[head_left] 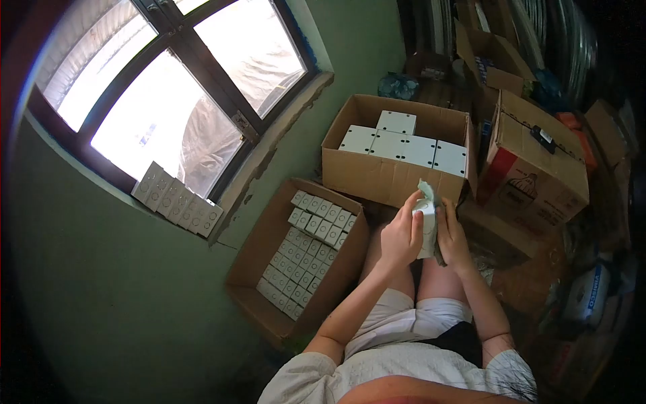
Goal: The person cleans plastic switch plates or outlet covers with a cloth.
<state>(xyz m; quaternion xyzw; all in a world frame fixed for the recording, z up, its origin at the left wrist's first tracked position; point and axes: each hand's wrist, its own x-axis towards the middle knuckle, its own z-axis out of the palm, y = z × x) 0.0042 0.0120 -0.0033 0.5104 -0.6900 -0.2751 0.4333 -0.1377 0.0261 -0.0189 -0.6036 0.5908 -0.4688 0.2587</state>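
A white piece (425, 232) with a faint round mark is held upright between my hands above my lap. My left hand (402, 232) wraps its left side, thumb on its front. On the right side, my right hand (452, 232) presses a greenish-grey cloth (431, 192) against it; the cloth sticks up over the top and hangs down the right edge. Beyond my hands, an open cardboard box (393, 180) holds white square boxes (390, 145). Left of my legs, another open box (259, 254) holds rows of small white pieces with round marks (299, 259).
Several white pieces (176, 202) lean in a row on the window sill at left. A closed carton (535, 158) with a small black object (544, 139) on top stands at right. Behind it is an open box (494, 54). A white packet (592, 294) lies far right.
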